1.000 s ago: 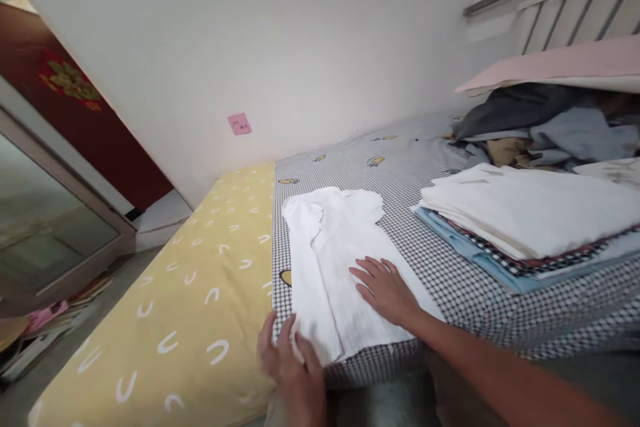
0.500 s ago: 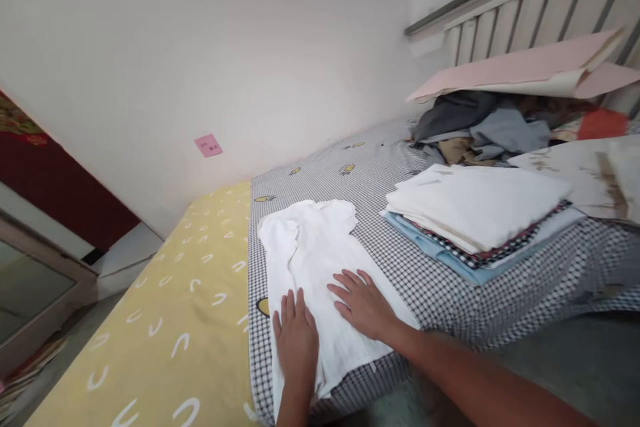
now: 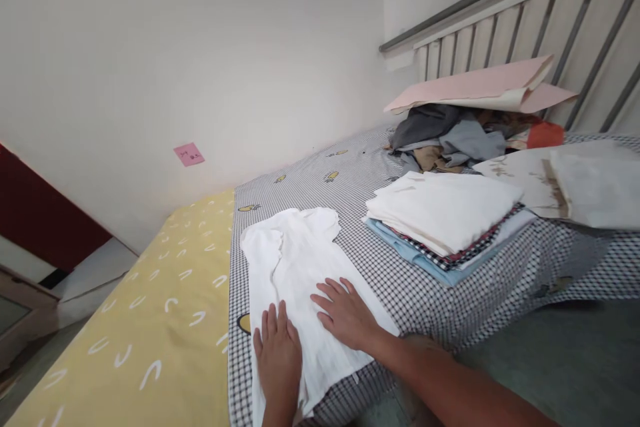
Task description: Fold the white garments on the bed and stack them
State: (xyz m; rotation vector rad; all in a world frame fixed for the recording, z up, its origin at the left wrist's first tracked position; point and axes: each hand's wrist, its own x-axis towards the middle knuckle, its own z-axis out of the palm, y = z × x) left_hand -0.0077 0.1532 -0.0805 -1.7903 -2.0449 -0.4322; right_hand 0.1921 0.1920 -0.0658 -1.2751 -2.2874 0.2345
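Note:
A white short-sleeved shirt (image 3: 305, 267) lies spread on the black-and-white checked sheet, its collar end towards the wall. My left hand (image 3: 278, 353) rests flat on the shirt's lower left part, fingers stretched out, beside the long edge that runs down its front. On the lower right part lies my right hand (image 3: 345, 313), palm down with its fingers spread. Neither hand grips the cloth. To the right of the shirt sits a stack of folded clothes (image 3: 445, 210), white on top with checked and light blue pieces beneath.
Behind the stack is a loose heap of dark and grey clothes (image 3: 435, 130) under a pink folded sheet of board (image 3: 475, 87). A pale printed cloth (image 3: 595, 180) lies at the right. Yellow bedding (image 3: 150, 307) covers the left side; a barred headboard (image 3: 525, 33) stands behind.
The view has turned slightly to the right, so everything sits further left in the picture. Both hands stay flat on the shirt in nearly the same places.

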